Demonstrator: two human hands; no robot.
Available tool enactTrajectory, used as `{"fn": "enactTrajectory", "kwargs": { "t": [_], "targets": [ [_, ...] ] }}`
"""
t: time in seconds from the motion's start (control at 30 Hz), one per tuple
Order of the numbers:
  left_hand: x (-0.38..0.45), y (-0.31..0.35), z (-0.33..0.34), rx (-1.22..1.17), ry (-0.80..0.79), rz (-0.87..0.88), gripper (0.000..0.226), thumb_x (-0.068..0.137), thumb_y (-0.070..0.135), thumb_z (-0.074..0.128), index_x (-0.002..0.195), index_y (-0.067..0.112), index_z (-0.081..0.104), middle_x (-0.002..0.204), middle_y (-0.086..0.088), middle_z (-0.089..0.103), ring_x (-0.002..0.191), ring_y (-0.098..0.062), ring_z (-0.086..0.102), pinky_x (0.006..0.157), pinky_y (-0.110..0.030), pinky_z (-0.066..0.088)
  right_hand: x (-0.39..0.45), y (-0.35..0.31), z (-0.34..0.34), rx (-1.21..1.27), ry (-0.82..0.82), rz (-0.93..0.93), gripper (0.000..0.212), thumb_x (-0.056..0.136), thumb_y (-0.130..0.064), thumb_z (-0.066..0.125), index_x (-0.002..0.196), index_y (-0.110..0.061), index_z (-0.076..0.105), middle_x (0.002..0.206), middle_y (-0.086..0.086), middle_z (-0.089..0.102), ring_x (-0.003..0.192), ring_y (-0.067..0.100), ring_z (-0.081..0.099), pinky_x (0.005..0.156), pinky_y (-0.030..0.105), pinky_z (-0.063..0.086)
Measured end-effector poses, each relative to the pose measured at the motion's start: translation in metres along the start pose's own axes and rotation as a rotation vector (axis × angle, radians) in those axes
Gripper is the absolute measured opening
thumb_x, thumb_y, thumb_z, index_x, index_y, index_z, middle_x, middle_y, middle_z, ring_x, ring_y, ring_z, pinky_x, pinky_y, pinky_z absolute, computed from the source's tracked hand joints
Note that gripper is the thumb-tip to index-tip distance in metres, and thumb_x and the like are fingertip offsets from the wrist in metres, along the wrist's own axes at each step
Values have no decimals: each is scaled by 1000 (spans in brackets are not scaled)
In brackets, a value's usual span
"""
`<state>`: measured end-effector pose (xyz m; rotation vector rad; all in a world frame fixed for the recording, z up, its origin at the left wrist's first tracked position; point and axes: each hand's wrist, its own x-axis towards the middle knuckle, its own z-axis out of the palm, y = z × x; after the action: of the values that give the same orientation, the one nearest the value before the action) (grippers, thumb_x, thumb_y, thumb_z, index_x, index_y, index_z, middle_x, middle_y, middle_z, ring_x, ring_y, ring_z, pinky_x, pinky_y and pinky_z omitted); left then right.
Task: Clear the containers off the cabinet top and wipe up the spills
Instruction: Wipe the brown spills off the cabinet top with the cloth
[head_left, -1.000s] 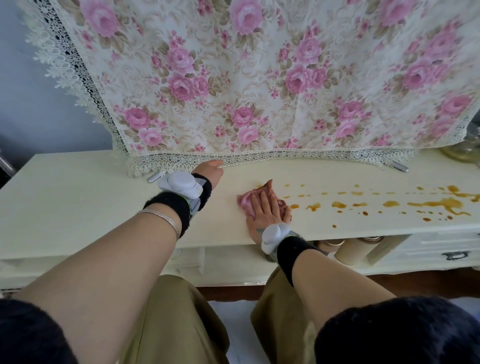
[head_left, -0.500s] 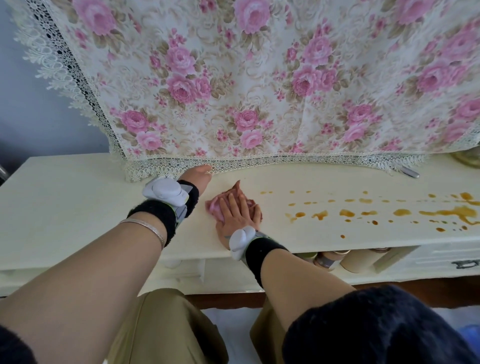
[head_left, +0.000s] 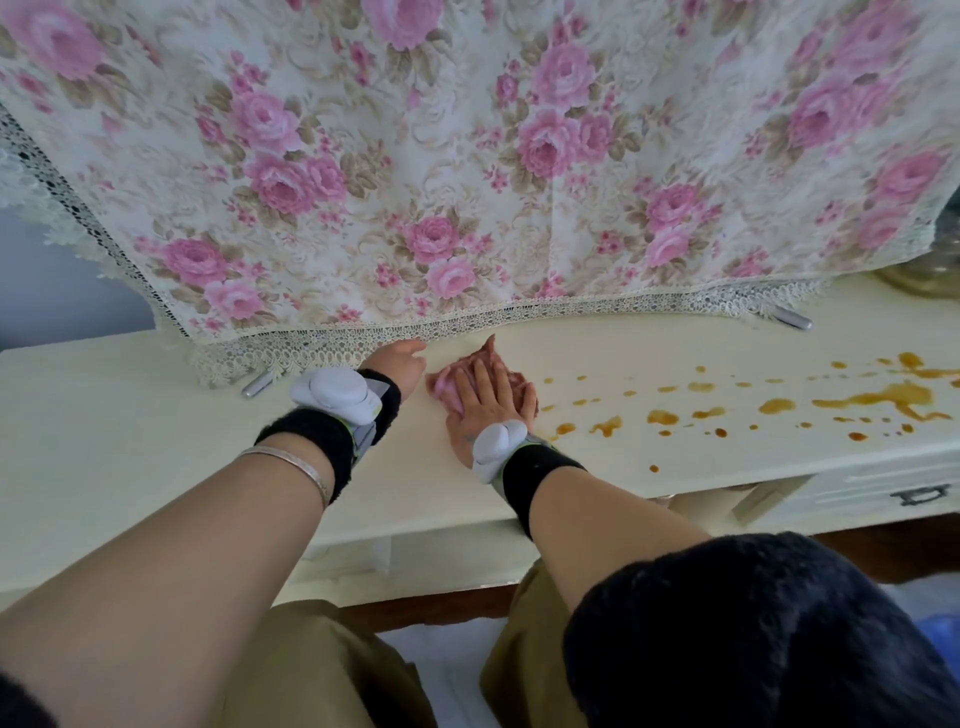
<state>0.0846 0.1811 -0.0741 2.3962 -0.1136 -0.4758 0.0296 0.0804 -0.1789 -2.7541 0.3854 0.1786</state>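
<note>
Just one view here, a wide-angle cam on the person's head, tilted forward and down. It sits pretty close over the cream cabinet top (head_left: 130, 441), which runs across the middle of the frame left to right and bows a bit from the lens. Far side fills up with the floral cloth (head_left: 467, 156) hanging at the back. Near edge catches both forearms reaching away from the camera, with the left hand (head_left: 402, 361) and right hand (head_left: 491, 397) landing about dead centre. Bottom of frame looks straight down at the person's lap and a dark sleeve (head_left: 753, 634) at near right.
</note>
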Motion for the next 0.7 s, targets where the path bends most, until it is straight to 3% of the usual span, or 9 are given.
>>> {"fn": "enactTrajectory", "kwargs": {
  "t": [0.37,0.6,0.7],
  "targets": [
    [2,35,37,-5,-95,40,43,97,17,43,139,23,47,149,-3,42,132,-26,46,106,-28,35,-3,72,-33,15,11,154,62,98,-41,26,154,-34,-2,162,-10,-12,148,17,-17,117,55,-8],
    [12,26,27,-27,-78,54,44,98,16,41,141,24,45,150,-3,40,131,-27,46,105,-29,36,4,64,-41,9,-56,209,62,99,-37,28,154,-32,-2,161,-9,-13,148,20,-17,116,57,-5],
    [17,12,16,-23,-57,46,44,98,15,41,141,22,45,153,-2,37,135,-25,42,108,-28,33,3,48,-31,14,-26,146,63,98,-36,31,154,-34,2,162,-11,-9,149,20,-14,116,57,-4]
  ]
}}
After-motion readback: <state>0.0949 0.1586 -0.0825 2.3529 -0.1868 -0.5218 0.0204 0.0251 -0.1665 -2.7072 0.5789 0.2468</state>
